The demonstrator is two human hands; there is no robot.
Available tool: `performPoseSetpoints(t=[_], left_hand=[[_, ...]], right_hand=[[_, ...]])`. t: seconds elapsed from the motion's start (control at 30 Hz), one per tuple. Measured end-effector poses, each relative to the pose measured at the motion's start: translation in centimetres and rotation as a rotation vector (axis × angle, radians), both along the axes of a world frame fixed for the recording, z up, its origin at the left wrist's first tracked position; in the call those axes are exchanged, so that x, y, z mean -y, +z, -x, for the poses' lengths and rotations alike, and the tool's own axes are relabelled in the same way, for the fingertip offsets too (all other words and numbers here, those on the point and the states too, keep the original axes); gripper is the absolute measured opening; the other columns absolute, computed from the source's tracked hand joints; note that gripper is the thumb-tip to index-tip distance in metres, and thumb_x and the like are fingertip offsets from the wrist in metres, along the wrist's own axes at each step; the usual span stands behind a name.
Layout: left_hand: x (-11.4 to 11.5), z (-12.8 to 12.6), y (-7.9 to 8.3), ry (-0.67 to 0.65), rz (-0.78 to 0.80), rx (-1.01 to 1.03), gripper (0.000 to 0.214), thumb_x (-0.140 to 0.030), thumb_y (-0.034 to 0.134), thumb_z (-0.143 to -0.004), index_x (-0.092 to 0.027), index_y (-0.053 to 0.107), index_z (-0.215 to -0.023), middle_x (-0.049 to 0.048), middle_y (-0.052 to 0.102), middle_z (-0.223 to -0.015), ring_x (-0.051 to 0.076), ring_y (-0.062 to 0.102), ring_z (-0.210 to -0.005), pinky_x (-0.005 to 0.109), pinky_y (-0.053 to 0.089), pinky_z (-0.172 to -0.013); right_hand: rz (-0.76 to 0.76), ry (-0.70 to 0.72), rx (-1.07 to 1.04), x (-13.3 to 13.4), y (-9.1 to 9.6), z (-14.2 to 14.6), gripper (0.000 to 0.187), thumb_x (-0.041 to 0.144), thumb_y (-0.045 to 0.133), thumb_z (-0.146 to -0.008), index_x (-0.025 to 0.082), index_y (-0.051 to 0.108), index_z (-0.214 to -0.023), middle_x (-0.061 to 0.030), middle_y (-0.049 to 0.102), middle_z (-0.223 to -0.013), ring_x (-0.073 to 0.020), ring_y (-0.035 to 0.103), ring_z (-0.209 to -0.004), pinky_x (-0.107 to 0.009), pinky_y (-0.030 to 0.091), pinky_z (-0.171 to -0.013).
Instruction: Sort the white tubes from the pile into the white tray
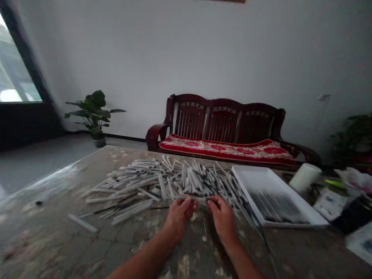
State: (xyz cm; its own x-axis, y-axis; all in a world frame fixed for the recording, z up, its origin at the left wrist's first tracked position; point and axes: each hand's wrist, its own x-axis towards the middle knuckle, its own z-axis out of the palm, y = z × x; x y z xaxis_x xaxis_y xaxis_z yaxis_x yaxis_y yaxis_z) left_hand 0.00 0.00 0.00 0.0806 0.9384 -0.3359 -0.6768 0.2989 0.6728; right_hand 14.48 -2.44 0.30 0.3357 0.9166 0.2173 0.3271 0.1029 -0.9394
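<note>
Both my hands meet over the table's front middle, pinching the two ends of one thin white pen [197,198] held level. My left hand [178,217] grips its left end, fingers curled. My right hand [222,217] grips the right end the same way. Just beyond them lies a wide heap of several white pen barrels and dark refills [162,180], spread across the worn table [58,217]. To the right of the heap sits a white tray [250,176] holding a row of dark pens [274,207].
A white roll [305,177] and loose packets [334,201] crowd the table's right end. One stray white barrel [83,223] lies at the left. Behind stand a dark wooden bench with a red cushion [226,149] and a potted plant [93,112].
</note>
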Motion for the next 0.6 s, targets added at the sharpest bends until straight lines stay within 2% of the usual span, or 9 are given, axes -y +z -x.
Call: performPoseSetpoints(t=[0.13, 0.27, 0.4, 0.5, 0.6], left_hand=[[0.11, -0.05, 0.05, 0.029, -0.017, 0.005, 0.017, -0.017, 0.076, -0.068, -0.013, 0.061, -0.074, 0.0031, 0.067, -0.068, 0.013, 0.067, -0.062, 0.021, 0.055, -0.059], [0.45, -0.04, 0.45, 0.072, -0.041, -0.001, 0.023, -0.02, 0.081, -0.061, -0.014, 0.061, -0.071, 0.001, 0.066, -0.065, 0.013, 0.067, -0.062, 0.021, 0.055, -0.058], [0.79, -0.13, 0.74, 0.078, -0.061, 0.008, 0.031, -0.026, 0.085, -0.055, -0.014, 0.061, -0.071, 0.0001, 0.065, -0.064, 0.013, 0.066, -0.061, 0.022, 0.055, -0.059], [0.83, -0.17, 0.67, 0.079, -0.072, 0.003, 0.033, -0.028, 0.086, -0.053, -0.014, 0.061, -0.071, -0.0007, 0.065, -0.063, 0.012, 0.066, -0.059, 0.021, 0.055, -0.058], [0.73, -0.08, 0.53, 0.079, -0.061, -0.013, 0.032, -0.028, 0.084, -0.055, -0.014, 0.061, -0.072, -0.0007, 0.065, -0.064, 0.012, 0.066, -0.059, 0.022, 0.055, -0.058]], right_hand=[[-0.057, 0.009, 0.134, 0.16, 0.26, 0.1, 0.021, 0.035, 0.052, -0.08, 0.019, 0.065, -0.086, -0.0045, 0.069, -0.079, -0.0196, 0.063, -0.072, -0.028, 0.047, -0.066], [-0.091, 0.012, 0.362, 0.33, 0.46, 0.36, 0.018, 0.032, 0.045, -0.086, 0.021, 0.06, -0.086, -0.0041, 0.068, -0.083, -0.0192, 0.063, -0.078, -0.028, 0.045, -0.069], [-0.098, -0.012, 0.537, 0.11, 0.06, 0.61, 0.027, 0.036, 0.034, -0.092, 0.023, 0.054, -0.081, -0.0039, 0.064, -0.076, -0.0195, 0.061, -0.072, -0.028, 0.04, -0.064], [-0.066, -0.022, 0.596, -0.09, -0.16, 0.63, 0.035, 0.04, 0.029, -0.094, 0.024, 0.052, -0.074, -0.0029, 0.062, -0.068, -0.0195, 0.059, -0.064, -0.028, 0.036, -0.058], [-0.018, 0.021, 0.567, 0.04, 0.09, 0.51, 0.04, 0.044, 0.027, -0.095, 0.024, 0.053, -0.072, -0.0019, 0.062, -0.064, -0.0185, 0.058, -0.06, -0.028, 0.035, -0.056]])
